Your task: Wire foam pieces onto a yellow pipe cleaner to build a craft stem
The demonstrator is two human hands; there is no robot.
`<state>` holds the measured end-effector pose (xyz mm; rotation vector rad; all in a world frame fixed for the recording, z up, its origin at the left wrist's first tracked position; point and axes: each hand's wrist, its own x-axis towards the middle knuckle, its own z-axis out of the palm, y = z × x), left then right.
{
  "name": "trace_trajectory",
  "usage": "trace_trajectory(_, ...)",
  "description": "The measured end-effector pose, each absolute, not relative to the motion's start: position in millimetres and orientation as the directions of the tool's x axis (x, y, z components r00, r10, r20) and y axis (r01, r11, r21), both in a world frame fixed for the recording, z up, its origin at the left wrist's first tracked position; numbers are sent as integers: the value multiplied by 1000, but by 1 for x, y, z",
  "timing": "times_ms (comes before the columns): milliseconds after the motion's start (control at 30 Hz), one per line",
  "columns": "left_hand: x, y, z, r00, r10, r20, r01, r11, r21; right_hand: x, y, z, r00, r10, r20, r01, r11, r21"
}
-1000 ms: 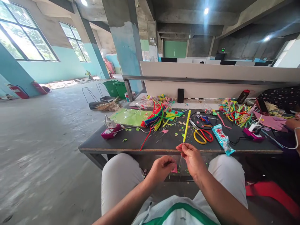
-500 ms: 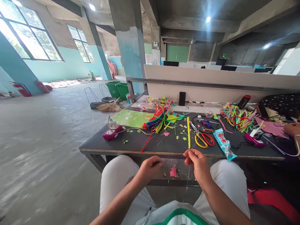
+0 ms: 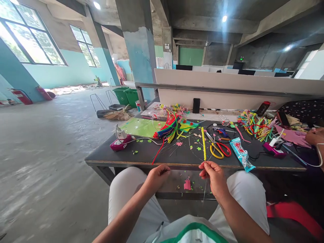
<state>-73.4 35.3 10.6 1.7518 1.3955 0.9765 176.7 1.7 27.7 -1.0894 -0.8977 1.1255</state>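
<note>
My right hand (image 3: 213, 173) pinches the lower end of a yellow fuzzy stick (image 3: 204, 143), which stands upright over the table's front edge. Thin wires hang below those fingers, and fine wire loops show around the stick. My left hand (image 3: 160, 173) is apart from it over my lap, its fingers closed together; anything between them is too small to make out. Yellow-handled scissors (image 3: 216, 152) and red-handled scissors (image 3: 226, 149) lie right of the stick. A bundle of coloured pipe cleaners (image 3: 170, 127) rests to the left.
A blue-white packet (image 3: 241, 153) lies near the front edge. Purple power sockets (image 3: 120, 142) sit at the left, with another at the right. Farther back are a black phone (image 3: 196, 105) and a pile of pipe cleaners (image 3: 257, 125). Another person's hand (image 3: 315, 136) is at the far right.
My left hand has moved slightly left and up. The wires around the yellow stick now spread in wider loops, while my right hand keeps its pinch.
</note>
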Motion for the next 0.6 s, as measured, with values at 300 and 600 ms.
trace_trajectory(300, -59, 94, 52, 270, 942, 199, 916, -315, 250, 182, 1, 24, 223, 975, 14, -256, 72, -964)
trace_trajectory(600, -20, 156, 65, 358, 925, -125, 934, -357, 32, 194, -1, 21, 253, 967, 4, -253, 70, -965)
